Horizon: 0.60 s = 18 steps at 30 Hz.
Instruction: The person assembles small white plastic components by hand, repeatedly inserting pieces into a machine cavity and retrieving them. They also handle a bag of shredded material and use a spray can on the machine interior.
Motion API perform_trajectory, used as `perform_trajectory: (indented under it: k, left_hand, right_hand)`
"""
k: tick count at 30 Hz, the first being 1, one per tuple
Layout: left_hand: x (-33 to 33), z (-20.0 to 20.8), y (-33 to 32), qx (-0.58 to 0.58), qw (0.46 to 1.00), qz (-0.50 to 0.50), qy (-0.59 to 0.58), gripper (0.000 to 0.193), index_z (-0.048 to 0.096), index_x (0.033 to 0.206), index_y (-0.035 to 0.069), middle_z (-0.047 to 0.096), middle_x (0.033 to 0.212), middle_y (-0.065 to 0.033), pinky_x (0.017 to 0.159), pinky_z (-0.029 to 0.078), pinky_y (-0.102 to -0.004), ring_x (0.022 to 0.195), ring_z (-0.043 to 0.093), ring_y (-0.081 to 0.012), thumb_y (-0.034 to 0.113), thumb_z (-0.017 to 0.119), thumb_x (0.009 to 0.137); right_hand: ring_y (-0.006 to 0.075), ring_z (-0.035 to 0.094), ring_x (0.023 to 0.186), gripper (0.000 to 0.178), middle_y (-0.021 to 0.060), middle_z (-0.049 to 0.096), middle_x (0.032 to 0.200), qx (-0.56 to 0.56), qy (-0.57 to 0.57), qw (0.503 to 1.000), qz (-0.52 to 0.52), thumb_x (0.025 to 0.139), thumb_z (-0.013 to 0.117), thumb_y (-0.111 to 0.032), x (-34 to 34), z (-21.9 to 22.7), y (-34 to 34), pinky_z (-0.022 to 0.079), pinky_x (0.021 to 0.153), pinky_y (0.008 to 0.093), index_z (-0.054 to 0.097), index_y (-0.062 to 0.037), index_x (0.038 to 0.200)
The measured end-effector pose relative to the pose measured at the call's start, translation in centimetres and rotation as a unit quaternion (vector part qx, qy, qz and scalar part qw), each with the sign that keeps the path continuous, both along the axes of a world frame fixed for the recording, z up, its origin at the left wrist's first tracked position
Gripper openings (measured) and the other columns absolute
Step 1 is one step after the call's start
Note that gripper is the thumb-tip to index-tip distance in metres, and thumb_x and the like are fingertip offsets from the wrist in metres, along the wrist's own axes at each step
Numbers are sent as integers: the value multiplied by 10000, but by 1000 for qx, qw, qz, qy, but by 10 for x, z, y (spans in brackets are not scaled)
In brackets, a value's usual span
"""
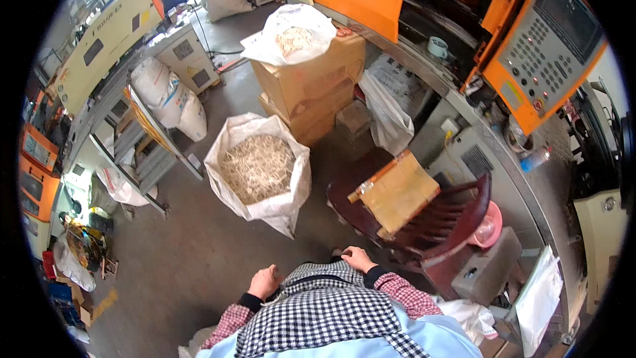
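Observation:
My left hand (265, 282) is closed at the left side of the black-and-white checked apron (324, 308) I wear. On the apron's other side, my right hand (358, 260) is closed too, with its thumb side toward the middle. Both hands appear to grip the apron's edges, though the fingertips are partly hidden. Ahead of them stands an open white woven sack (298, 192) filled with thin pale plastic-looking scraps (258, 168). To the right is a dark red chair (457, 222) with a flattened piece of cardboard (399, 193) on its seat.
Stacked cardboard boxes (311, 86) behind the sack carry a white bag (318, 23) of small pale pieces. Metal steps (149, 162) stand left, beside full sacks (182, 109). An orange-framed control panel (543, 46) and machine are at right. A pink basin (488, 225) sits beside the chair.

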<state>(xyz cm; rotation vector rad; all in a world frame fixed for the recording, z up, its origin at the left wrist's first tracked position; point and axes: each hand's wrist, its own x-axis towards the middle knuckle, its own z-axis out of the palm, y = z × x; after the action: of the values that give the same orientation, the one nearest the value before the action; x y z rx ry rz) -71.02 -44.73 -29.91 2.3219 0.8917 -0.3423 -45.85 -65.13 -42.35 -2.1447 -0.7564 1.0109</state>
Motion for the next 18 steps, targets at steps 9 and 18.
perform_trajectory:
  k: [9, 18]
  left_hand:
    - [38, -14, 109, -61, 994, 88, 25, 244, 589, 992, 54, 635, 819, -202, 719, 490, -436, 817, 615, -363, 163, 610, 775]
    - [112, -17, 238, -1, 998, 31, -52, 281, 597, 936, 24, 620, 637, -141, 646, 489, -398, 667, 620, -329, 224, 678, 756]
  right_hand:
    - [327, 611, 918, 291, 183, 642, 956, -32, -33, 999, 0, 761, 638, -256, 113, -23, 119, 486, 797, 410, 642, -21, 932]
    - [326, 606, 934, 296, 184, 640, 977, -11, -52, 998, -25, 786, 625, -219, 186, 30, 185, 477, 819, 404, 615, 4, 981]
